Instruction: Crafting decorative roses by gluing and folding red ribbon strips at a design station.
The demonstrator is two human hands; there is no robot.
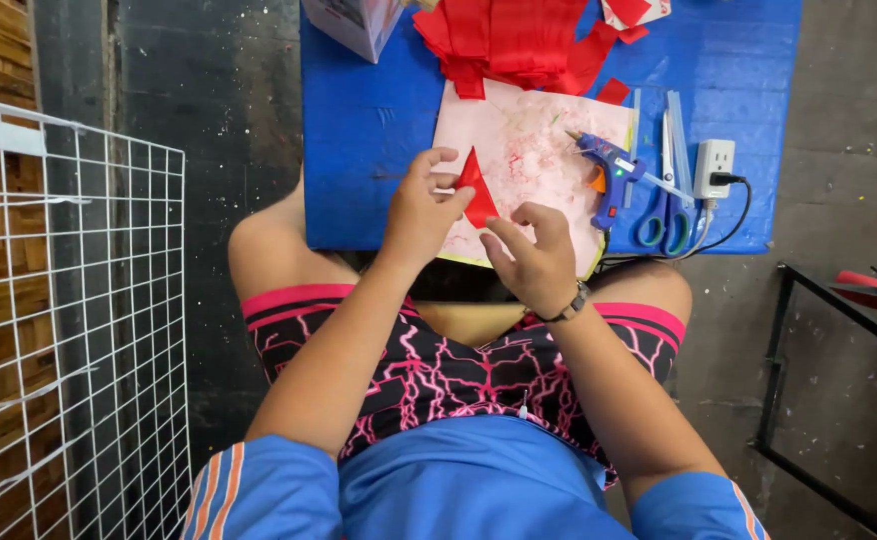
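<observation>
The left hand (421, 205) pinches a folded red paper (478, 190) between thumb and fingers over the pink sheet (534, 150); the right hand (534, 255), fingers loosely curled, touches its lower edge. A white box (354, 22) sits at the blue table's (359, 130) far-left edge

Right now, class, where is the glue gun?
In the head view, the glue gun lies on the blue table, right of the pale mat and left of the scissors.
</observation>
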